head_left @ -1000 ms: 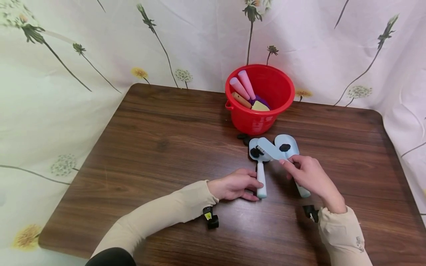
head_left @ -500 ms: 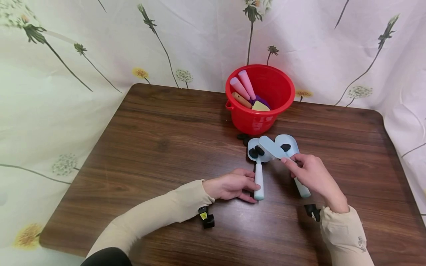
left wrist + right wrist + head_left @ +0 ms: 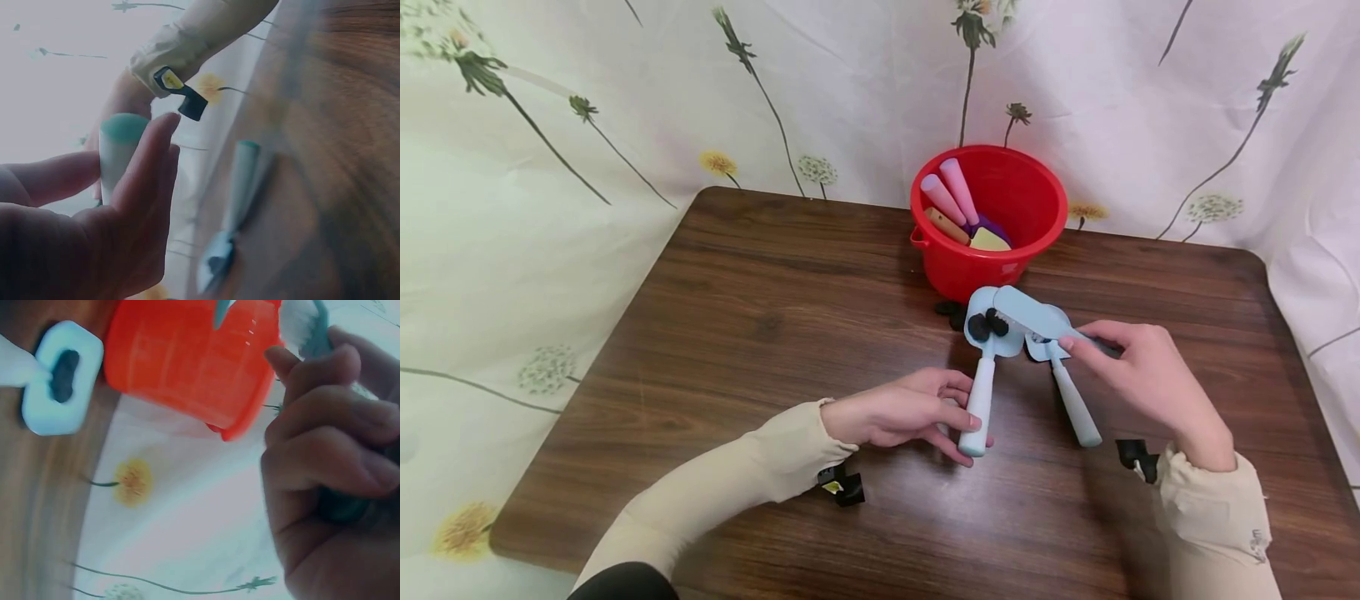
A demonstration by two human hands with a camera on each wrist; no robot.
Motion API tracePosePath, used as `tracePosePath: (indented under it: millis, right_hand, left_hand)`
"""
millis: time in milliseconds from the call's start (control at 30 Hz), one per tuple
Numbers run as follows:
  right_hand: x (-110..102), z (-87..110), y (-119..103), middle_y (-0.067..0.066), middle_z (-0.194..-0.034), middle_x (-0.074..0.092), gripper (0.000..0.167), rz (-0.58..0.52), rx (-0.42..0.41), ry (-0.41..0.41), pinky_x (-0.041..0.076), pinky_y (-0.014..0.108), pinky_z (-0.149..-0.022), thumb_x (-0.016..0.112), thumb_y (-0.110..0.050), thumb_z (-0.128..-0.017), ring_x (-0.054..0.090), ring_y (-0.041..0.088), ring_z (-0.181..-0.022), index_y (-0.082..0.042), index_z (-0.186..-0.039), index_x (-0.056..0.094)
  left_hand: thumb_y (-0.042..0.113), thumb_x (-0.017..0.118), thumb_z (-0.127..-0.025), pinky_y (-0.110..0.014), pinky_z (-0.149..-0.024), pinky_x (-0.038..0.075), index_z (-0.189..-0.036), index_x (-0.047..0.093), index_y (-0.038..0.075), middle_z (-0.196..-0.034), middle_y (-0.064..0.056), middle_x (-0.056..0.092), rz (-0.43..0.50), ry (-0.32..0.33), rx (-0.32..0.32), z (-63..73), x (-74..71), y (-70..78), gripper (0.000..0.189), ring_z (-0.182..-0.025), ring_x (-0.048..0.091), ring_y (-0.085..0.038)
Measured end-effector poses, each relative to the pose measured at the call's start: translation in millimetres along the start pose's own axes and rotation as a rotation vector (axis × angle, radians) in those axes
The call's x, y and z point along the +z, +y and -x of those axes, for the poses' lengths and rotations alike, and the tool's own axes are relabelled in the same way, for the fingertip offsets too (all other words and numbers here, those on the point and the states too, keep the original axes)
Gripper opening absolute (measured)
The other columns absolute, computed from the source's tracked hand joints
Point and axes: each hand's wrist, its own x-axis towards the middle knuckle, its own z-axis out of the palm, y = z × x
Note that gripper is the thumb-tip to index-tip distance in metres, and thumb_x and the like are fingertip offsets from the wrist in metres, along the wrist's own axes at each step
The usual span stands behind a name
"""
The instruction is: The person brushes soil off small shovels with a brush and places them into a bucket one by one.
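Note:
My left hand (image 3: 917, 408) grips the white handle (image 3: 114, 169) of a small light-blue shovel (image 3: 983, 298). Two black lumps (image 3: 979, 327) lie in its pan, which is lifted and overlaps the bucket's base in the head view. A light-blue brush (image 3: 1033, 315) with white bristles is pinched by my right hand (image 3: 1150, 375), its head slanting over the pan's right edge. Below the brush, a second light-blue shovel (image 3: 1075, 404) rests on the table; a black lump (image 3: 64, 376) in its pan shows in the right wrist view.
A red bucket (image 3: 973, 271) stands at the back, holding pink-handled tools (image 3: 955, 179), a wooden handle (image 3: 946, 226) and a yellow piece (image 3: 990, 240). More black lumps (image 3: 946, 307) lie by its base. A flowered cloth (image 3: 850, 100) hangs behind the brown table (image 3: 737, 317).
The left hand's shovel has risen off the table, its pan shifting toward the bucket. My right hand has moved right and away with the brush, which now covers part of the second shovel.

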Motion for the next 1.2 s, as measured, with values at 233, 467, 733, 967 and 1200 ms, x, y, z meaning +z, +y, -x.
tracePosePath:
  millis: [233, 467, 733, 967, 1200]
  right_hand:
    - [-11.8, -1.4, -11.9, -0.002, -0.074, 0.069, 0.019, -0.094, -0.033, 0.088, 0.042, 0.018, -0.054, 0.076, -0.024, -0.083, 0.054, 0.009, -0.061, -0.017, -0.102, 0.075]
    - [-14.7, -9.5, -21.0, -0.014, -0.081, 0.071, 0.022, -0.107, -0.149, 0.122, 0.045, 0.012, -0.06, 0.076, -0.017, -0.083, 0.058, 0.0, -0.065, -0.018, -0.105, 0.076]
    - [-15.7, -26.0, -38.4, -0.004, -0.079, 0.07, 0.022, -0.065, -0.211, 0.042, 0.043, 0.015, -0.058, 0.072, -0.022, -0.088, 0.055, 0.004, -0.064, -0.018, -0.109, 0.074]
    - [-14.0, -29.8, -42.8, -0.001, -0.08, 0.071, 0.024, -0.048, -0.234, -0.034, 0.044, 0.017, -0.056, 0.071, -0.023, -0.088, 0.056, 0.006, -0.065, -0.014, -0.11, 0.074]
    - [-9.6, -22.5, -38.6, -0.008, -0.077, 0.072, 0.018, -0.042, -0.255, -0.053, 0.046, 0.012, -0.062, 0.076, -0.02, -0.084, 0.058, 0.001, -0.066, -0.017, -0.102, 0.077]
  left_hand:
    - [-0.006, 0.052, -0.092, -0.048, -0.086, 0.056, -0.137, 0.034, -0.002, -0.122, -0.019, 0.055, -0.06, -0.074, 0.08, 18.5, 1.4, 17.6, 0.049, -0.105, 0.067, -0.034]
    - [-0.005, 0.051, -0.093, -0.051, -0.089, 0.055, -0.139, 0.034, -0.002, -0.13, -0.025, 0.054, -0.063, -0.067, 0.167, 26.6, -1.3, 34.8, 0.049, -0.096, 0.068, -0.024]
    - [-0.002, 0.051, -0.094, -0.048, -0.089, 0.055, -0.138, 0.037, -0.001, -0.128, -0.023, 0.055, -0.071, -0.011, 0.203, 22.7, -9.4, 44.9, 0.045, -0.1, 0.067, -0.024]
    - [-0.003, 0.051, -0.093, -0.048, -0.089, 0.056, -0.139, 0.035, 0.0, -0.131, -0.023, 0.054, -0.077, -0.014, 0.182, 24.5, -11.6, 43.3, 0.048, -0.098, 0.067, -0.022]
    - [-0.005, 0.051, -0.09, -0.049, -0.086, 0.056, -0.135, 0.034, -0.002, -0.121, -0.018, 0.057, -0.114, -0.068, 0.098, 30.8, -13.2, 34.1, 0.049, -0.093, 0.068, -0.022]
